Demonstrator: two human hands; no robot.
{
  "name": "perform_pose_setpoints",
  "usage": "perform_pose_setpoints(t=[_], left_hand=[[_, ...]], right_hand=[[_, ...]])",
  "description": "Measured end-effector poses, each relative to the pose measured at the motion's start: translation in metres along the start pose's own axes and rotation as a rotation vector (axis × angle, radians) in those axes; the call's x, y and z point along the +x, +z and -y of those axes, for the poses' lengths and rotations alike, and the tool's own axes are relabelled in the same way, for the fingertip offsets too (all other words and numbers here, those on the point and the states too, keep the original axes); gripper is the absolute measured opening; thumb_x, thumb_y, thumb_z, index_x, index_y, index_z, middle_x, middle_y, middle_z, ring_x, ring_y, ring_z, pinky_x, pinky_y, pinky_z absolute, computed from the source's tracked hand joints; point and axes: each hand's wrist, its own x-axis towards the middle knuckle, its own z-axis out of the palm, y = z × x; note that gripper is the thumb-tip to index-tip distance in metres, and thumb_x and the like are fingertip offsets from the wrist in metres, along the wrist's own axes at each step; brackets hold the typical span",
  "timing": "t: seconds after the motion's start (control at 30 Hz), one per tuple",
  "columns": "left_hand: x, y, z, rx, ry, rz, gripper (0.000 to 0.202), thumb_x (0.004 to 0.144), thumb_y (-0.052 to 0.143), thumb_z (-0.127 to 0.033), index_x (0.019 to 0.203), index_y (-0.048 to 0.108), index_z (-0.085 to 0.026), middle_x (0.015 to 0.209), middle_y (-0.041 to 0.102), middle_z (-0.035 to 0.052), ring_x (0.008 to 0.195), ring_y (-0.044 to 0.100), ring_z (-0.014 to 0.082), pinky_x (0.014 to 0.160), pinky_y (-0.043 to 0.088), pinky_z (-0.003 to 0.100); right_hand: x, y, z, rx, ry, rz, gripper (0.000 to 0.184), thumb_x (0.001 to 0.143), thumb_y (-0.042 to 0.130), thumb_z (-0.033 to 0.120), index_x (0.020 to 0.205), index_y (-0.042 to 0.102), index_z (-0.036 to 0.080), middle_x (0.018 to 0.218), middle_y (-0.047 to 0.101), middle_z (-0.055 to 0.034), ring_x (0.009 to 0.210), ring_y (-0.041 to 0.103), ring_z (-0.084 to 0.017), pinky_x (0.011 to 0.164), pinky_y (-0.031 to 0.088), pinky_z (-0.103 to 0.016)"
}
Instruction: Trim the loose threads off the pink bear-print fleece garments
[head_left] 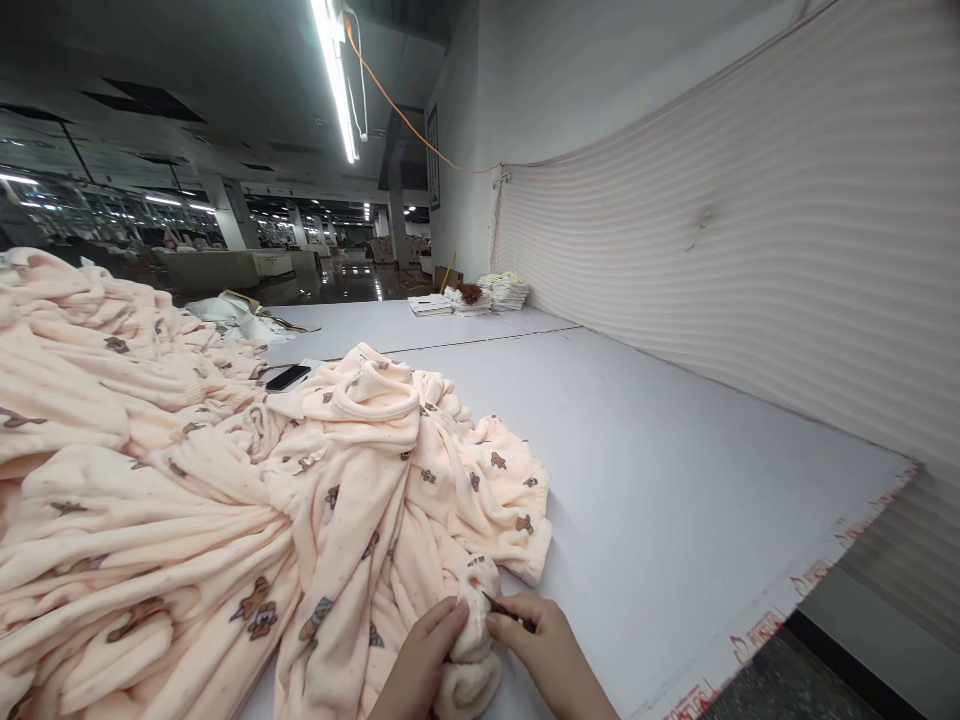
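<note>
A pale pink fleece garment (352, 480) with small brown bear prints lies bunched on the table, its round neck opening facing up. My left hand (427, 650) is closed on the gathered end of a sleeve (474, 625) near the front edge. Close beside it, my right hand (544, 640) is closed around small dark thread snips (496, 604). Their pointed tip is at the sleeve's cloth, and most of the snips is hidden in my fingers. Whether the tip touches the cloth, I cannot tell.
More of the same fleece is heaped (97, 400) on the left. A black phone (288, 377) lies behind the garment. Folded white stacks (502, 292) stand at the table's (660, 480) far end. Striped cloth (720, 260) hangs along the right side.
</note>
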Motion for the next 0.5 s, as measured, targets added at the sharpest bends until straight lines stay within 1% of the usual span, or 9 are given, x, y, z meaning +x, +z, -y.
perform_pose_setpoints(t=[0.07, 0.13, 0.17, 0.23, 0.3, 0.33, 0.4, 0.47, 0.5], left_hand=[[0.001, 0.001, 0.004, -0.01, -0.011, -0.001, 0.032, 0.063, 0.077, -0.044, 0.069, 0.059, -0.017, 0.058, 0.056, -0.0047, 0.054, 0.053, 0.0102, 0.054, 0.041, 0.021], [0.001, 0.002, 0.005, -0.008, -0.02, 0.009, 0.032, 0.065, 0.075, -0.044, 0.07, 0.058, -0.018, 0.054, 0.052, -0.0063, 0.048, 0.049, 0.0089, 0.049, 0.037, 0.02], [0.001, 0.001, 0.004, 0.0, -0.018, 0.011, 0.031, 0.066, 0.075, -0.043, 0.07, 0.057, -0.018, 0.054, 0.053, -0.0063, 0.048, 0.05, 0.009, 0.049, 0.038, 0.02], [0.002, -0.002, -0.001, 0.028, 0.003, 0.002, 0.029, 0.067, 0.074, -0.04, 0.074, 0.06, -0.017, 0.06, 0.059, -0.0042, 0.055, 0.056, 0.0108, 0.055, 0.042, 0.021], [0.004, -0.01, -0.008, 0.066, 0.035, -0.02, 0.029, 0.07, 0.071, -0.04, 0.081, 0.063, -0.015, 0.068, 0.066, -0.0004, 0.065, 0.061, 0.0144, 0.062, 0.046, 0.024], [0.005, -0.015, -0.012, 0.088, 0.047, -0.03, 0.031, 0.073, 0.069, -0.042, 0.085, 0.064, -0.014, 0.072, 0.068, 0.0019, 0.068, 0.063, 0.0166, 0.065, 0.047, 0.026], [0.005, -0.028, -0.02, 0.134, 0.069, -0.041, 0.035, 0.077, 0.063, -0.044, 0.089, 0.065, -0.012, 0.075, 0.071, 0.0059, 0.073, 0.065, 0.0209, 0.069, 0.049, 0.03], [0.0, -0.042, -0.028, 0.195, 0.104, -0.054, 0.036, 0.08, 0.059, -0.042, 0.093, 0.066, -0.01, 0.079, 0.072, 0.0073, 0.079, 0.066, 0.0239, 0.072, 0.049, 0.032], [-0.005, -0.048, -0.033, 0.231, 0.132, -0.066, 0.036, 0.081, 0.057, -0.04, 0.097, 0.066, -0.009, 0.083, 0.072, 0.0071, 0.084, 0.066, 0.0249, 0.073, 0.049, 0.032]], right_hand=[[0.001, 0.002, 0.0, 0.051, 0.008, 0.013, 0.016, 0.078, 0.063, 0.026, 0.084, 0.077, 0.021, 0.077, 0.073, -0.0029, 0.074, 0.066, -0.022, 0.065, 0.051, -0.029], [0.005, 0.007, 0.0, 0.123, 0.003, -0.017, 0.022, 0.076, 0.066, 0.024, 0.097, 0.072, 0.019, 0.089, 0.073, -0.0039, 0.084, 0.066, -0.022, 0.074, 0.05, -0.03], [0.008, 0.009, 0.0, 0.157, -0.006, -0.039, 0.022, 0.075, 0.067, 0.025, 0.095, 0.071, 0.018, 0.09, 0.072, -0.004, 0.086, 0.065, -0.022, 0.076, 0.05, -0.03], [0.014, 0.014, 0.0, 0.204, -0.023, -0.08, 0.017, 0.078, 0.065, 0.033, 0.078, 0.066, 0.016, 0.078, 0.067, -0.0021, 0.079, 0.063, -0.02, 0.074, 0.048, -0.028], [0.015, 0.018, 0.002, 0.207, -0.029, -0.084, 0.031, 0.084, 0.057, 0.042, 0.065, 0.057, 0.017, 0.064, 0.058, 0.0013, 0.069, 0.058, -0.017, 0.068, 0.046, -0.026], [0.012, 0.02, 0.004, 0.207, -0.029, -0.07, 0.033, 0.086, 0.053, 0.044, 0.066, 0.056, 0.018, 0.062, 0.054, 0.0026, 0.066, 0.055, -0.016, 0.065, 0.044, -0.025], [-0.003, 0.024, 0.007, 0.219, -0.025, 0.008, 0.027, 0.086, 0.054, 0.042, 0.076, 0.059, 0.018, 0.062, 0.052, 0.0039, 0.062, 0.051, -0.014, 0.061, 0.042, -0.023], [-0.027, 0.033, 0.006, 0.217, -0.039, 0.177, 0.02, 0.08, 0.063, 0.036, 0.089, 0.063, 0.019, 0.064, 0.053, 0.0043, 0.06, 0.05, -0.013, 0.058, 0.04, -0.022], [-0.04, 0.038, 0.004, 0.2, -0.056, 0.265, 0.024, 0.074, 0.067, 0.032, 0.094, 0.064, 0.02, 0.066, 0.055, 0.0042, 0.06, 0.05, -0.013, 0.057, 0.039, -0.022]])
